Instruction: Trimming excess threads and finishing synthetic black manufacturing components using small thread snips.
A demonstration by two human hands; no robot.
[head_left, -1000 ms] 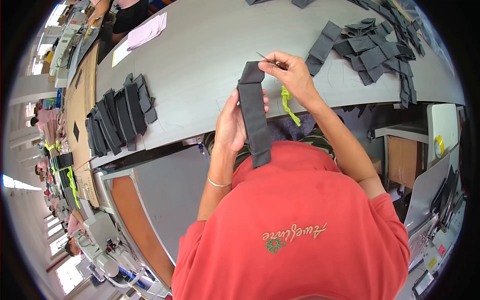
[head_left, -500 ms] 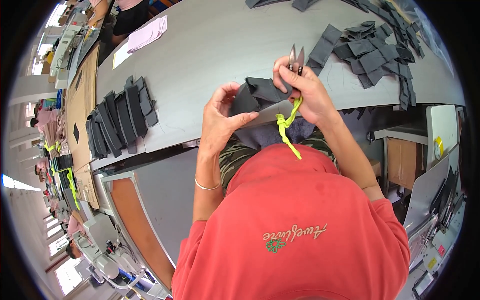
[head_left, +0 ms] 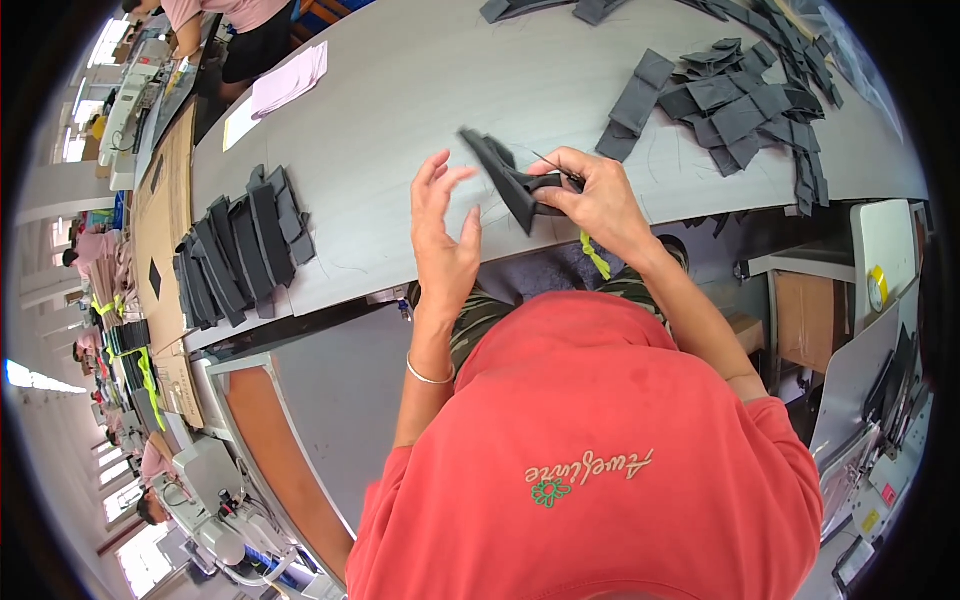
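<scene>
My right hand (head_left: 608,208) pinches a dark grey folded fabric piece (head_left: 508,185), which is tilted and slightly blurred above the table's near edge. Thread snips (head_left: 562,170) are also in that hand, their dark blades pointing left over the fabric. A yellow-green cord (head_left: 595,258) hangs beneath the palm. To the left of the fabric, my left hand (head_left: 443,235) is apart from it, fingers raised and spread with nothing in them.
Dark fabric strips lie in a row (head_left: 245,245) at the table's left and in a heap (head_left: 740,115) at the right. Pink sheets (head_left: 290,80) rest at the far left. A person in pink (head_left: 240,30) stands beyond. Loose threads dot the grey table (head_left: 400,110).
My left hand has let go of the fabric and opened. My right hand has turned the fabric steeper, and the snips have swung from pointing away to pointing left.
</scene>
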